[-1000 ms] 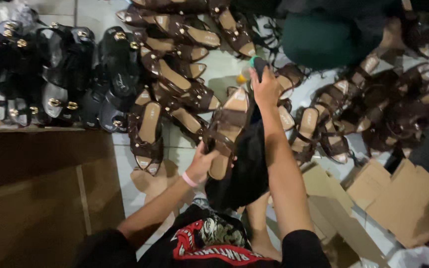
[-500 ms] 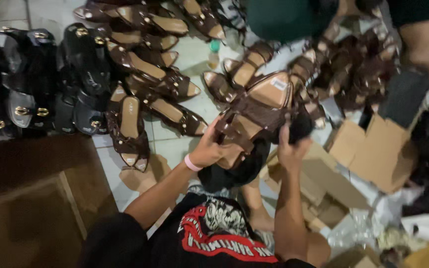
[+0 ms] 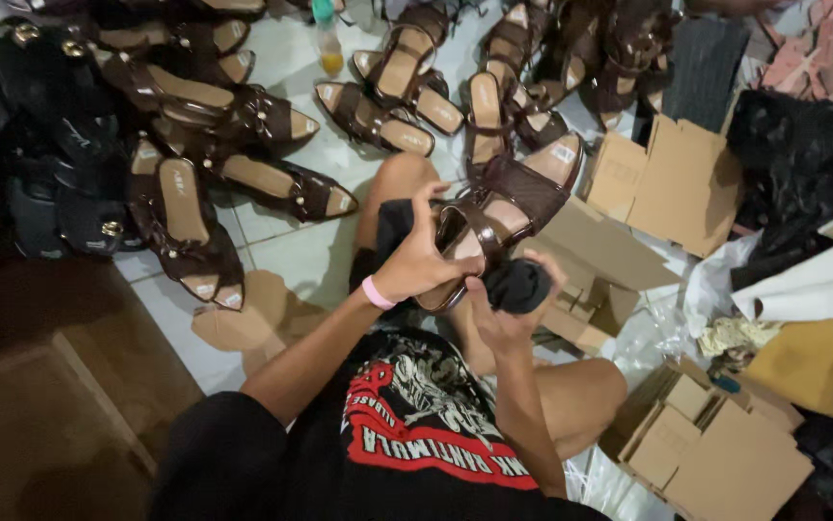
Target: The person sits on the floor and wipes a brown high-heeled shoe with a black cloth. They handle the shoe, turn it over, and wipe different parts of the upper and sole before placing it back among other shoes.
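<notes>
My left hand, with a pink band on the wrist, grips a dark brown sandal by its heel end above my lap. The sandal has a tan insole and a wide mesh strap, and its toe points up and to the right. My right hand sits just under the sandal and is closed on a wad of black cloth that touches the sandal's underside. I sit on the floor with my knee bent up behind the sandal.
Rows of brown sandals lie on the white tiled floor ahead, black sandals at the left. A small bottle stands among them. Flattened cardboard pieces and boxes lie at the right, a wooden surface at the left.
My right hand came back from its reach toward the far sandals and now holds the black cloth under the sandal. The view has shifted left and the sandal sits closer to me.
</notes>
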